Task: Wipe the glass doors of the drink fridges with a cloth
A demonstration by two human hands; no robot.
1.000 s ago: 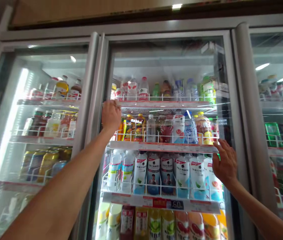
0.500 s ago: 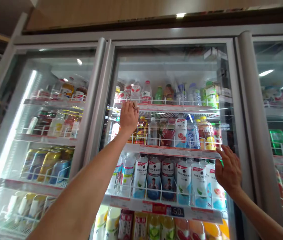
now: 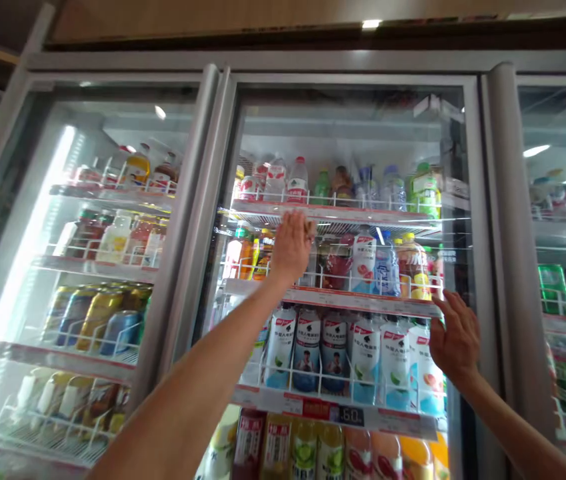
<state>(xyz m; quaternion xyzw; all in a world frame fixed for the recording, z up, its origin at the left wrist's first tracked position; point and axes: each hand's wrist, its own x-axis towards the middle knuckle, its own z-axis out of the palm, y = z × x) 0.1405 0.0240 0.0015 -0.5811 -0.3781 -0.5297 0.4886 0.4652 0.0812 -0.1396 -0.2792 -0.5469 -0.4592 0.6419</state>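
Glass door: we find the glass door (image 3: 343, 120) directly ahead of both hands' fingertips, its long sides roughly upright.
Nearer hand: neither, as far as we can judge – both hands are up at the pane.
Left hand: the left hand (image 3: 293, 247) is left of centre, below the top shelf (image 3: 363, 213); fingers straight, close together, slightly blurred. Its palm is hidden – we cannot tell what, if anything, it grips.
Right hand: the right hand (image 3: 455, 337) is lower, beside the right frame (image 3: 493, 267); fingers loosely parted, nothing visibly held. Contact with the glass is unclear.
Bottles: we note bottles (image 3: 307, 350) behind the pane.
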